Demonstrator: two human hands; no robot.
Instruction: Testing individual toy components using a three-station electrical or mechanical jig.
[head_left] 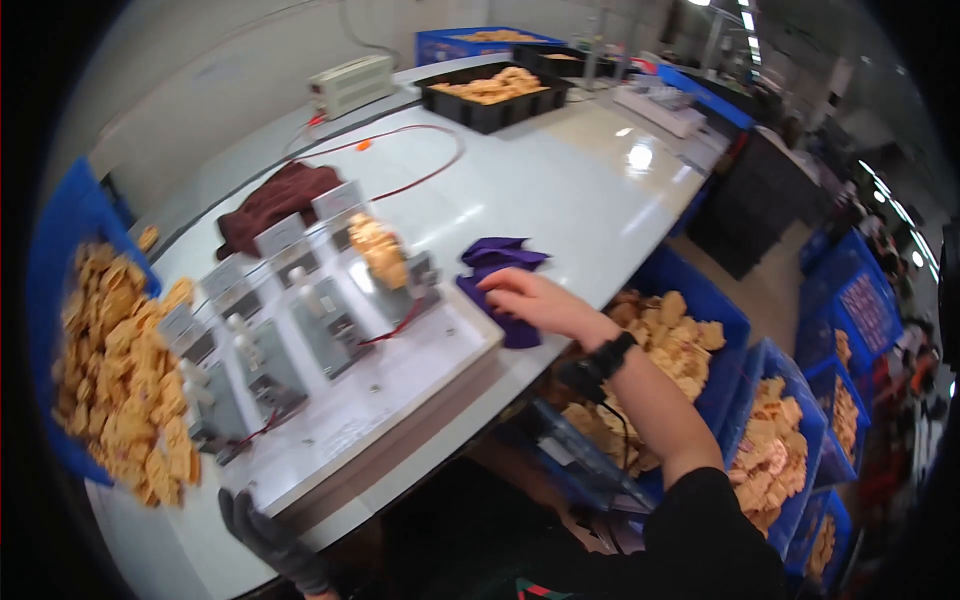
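My right hand (535,300), bare with a dark band at the wrist, is on a crumpled purple cloth (498,257) at the right end of a white fixture board (400,375). Its fingers are bent into the cloth. My left hand (262,535), in a dark grey glove, is at the board's near left corner with its fingers stretched out, holding nothing. Several grey stations with small metal parts and upright plates line the board. On the far right station (385,300) lies one tan, lumpy piece (378,250); the other stations hold none.
A blue bin (68,220) heaped with tan pieces stands at the left. More blue bins (735,320) of them sit beside the table at right. Behind the board are a maroon cloth (275,208), a red cable (455,160), a black tray (485,118) and a power box (352,86).
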